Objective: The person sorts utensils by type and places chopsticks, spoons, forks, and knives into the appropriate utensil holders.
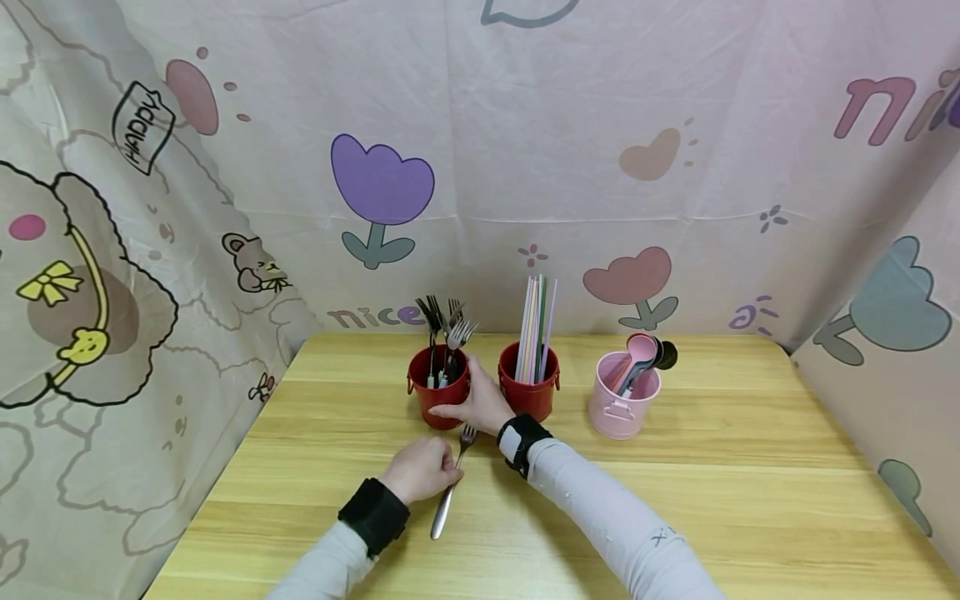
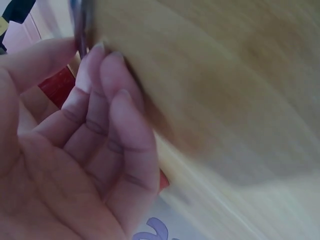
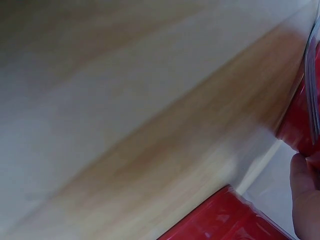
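My left hand [image 1: 420, 470] pinches a metal fork [image 1: 442, 510] by its handle, thumb against fingertips. The fork's tines point toward the back and its handle end toward the front. In the left wrist view a narrow part of the fork [image 2: 81, 25] shows between thumb and index finger. With my right hand [image 1: 483, 402] I grip a red bucket [image 1: 441, 410] by its right and front side. Several forks stand tines-up in that bucket. The right wrist view shows the thumb [image 3: 303, 195] at the red bucket, with the fork's tines [image 3: 311, 95] in front of it.
A second red bucket [image 1: 532, 408] holding several coloured straws [image 1: 534, 333] stands just right of my right hand. Farther right is a pink bucket [image 1: 619, 419] with pink and dark spoons [image 1: 641, 348]. A printed curtain hangs behind the wooden table [image 1: 712, 500].
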### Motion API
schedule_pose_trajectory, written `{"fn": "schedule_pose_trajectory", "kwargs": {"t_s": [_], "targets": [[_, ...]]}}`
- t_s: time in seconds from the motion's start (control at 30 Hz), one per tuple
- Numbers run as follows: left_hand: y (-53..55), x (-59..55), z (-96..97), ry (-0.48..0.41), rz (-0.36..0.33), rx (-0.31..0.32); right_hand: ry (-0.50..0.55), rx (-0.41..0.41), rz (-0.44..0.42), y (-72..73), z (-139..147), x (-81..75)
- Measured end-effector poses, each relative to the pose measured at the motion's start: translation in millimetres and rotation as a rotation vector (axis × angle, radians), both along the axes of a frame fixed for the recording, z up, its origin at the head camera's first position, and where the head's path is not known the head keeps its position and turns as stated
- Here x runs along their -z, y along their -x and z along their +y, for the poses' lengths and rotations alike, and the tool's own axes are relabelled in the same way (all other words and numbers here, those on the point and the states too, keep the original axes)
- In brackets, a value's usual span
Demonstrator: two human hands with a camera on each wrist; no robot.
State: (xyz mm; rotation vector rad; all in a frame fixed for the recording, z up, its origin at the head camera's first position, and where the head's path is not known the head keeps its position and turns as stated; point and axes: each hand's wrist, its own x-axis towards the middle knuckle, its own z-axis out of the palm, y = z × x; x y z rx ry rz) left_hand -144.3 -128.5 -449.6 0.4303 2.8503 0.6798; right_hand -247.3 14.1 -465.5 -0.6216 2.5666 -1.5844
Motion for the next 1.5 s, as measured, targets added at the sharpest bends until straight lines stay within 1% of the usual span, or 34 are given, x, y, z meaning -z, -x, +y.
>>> {"fn": "schedule_pose_trajectory", "kwargs": {"t_s": [0.2, 0.3, 0.4, 0.47, 0.63, 0.73, 0.87, 1.0, 1.17, 1.27, 1.33, 1.5], "targets": [[-3.4, -2.6, -13.6, -0.018, -0.108, -0.013, -0.005, 0.002, 0.003, -0.5, 0.1, -0.3], [-4.6, -4.0, -21.1, -0.019, -0.137, -0.022, -0.001, 0.002, 0.003, -0.8, 0.0, -0.3], [-4.0, -4.0, -24.7, -0.011, -0.139, -0.040, -0.003, 0.003, -0.002, -0.2, -0.1, 0.4], [-2.6, -3.2, -23.9, -0.002, -0.124, -0.048, -0.003, 0.005, -0.005, 0.3, -0.1, 0.9], [1.9, -0.8, -15.9, 0.010, -0.107, -0.076, -0.001, 0.005, -0.001, 0.7, 0.3, 1.9], [3.6, -1.4, -11.5, -0.003, -0.115, -0.090, 0.001, 0.003, -0.003, 0.6, 0.2, 1.6], [4.1, -2.5, -9.8, -0.015, -0.115, -0.085, -0.001, 0.006, -0.012, 0.1, 0.2, 0.5], [3.3, -3.9, -11.1, -0.021, -0.136, -0.071, -0.005, 0.009, -0.017, -0.2, -0.1, -0.9], [0.7, -6.4, -15.4, -0.037, -0.157, -0.030, 0.005, 0.006, -0.007, -0.6, 0.2, -1.1], [-1.2, -7.1, -19.2, -0.046, -0.153, -0.006, 0.009, 0.005, -0.005, -0.6, 0.5, -0.7], [-3.0, -8.0, -21.0, -0.039, -0.151, -0.008, 0.010, 0.004, -0.003, -0.7, 0.6, -0.6], [-7.3, -12.1, -23.2, 0.025, -0.110, -0.028, 0.011, 0.001, -0.003, -1.2, 0.8, -0.9]]}}
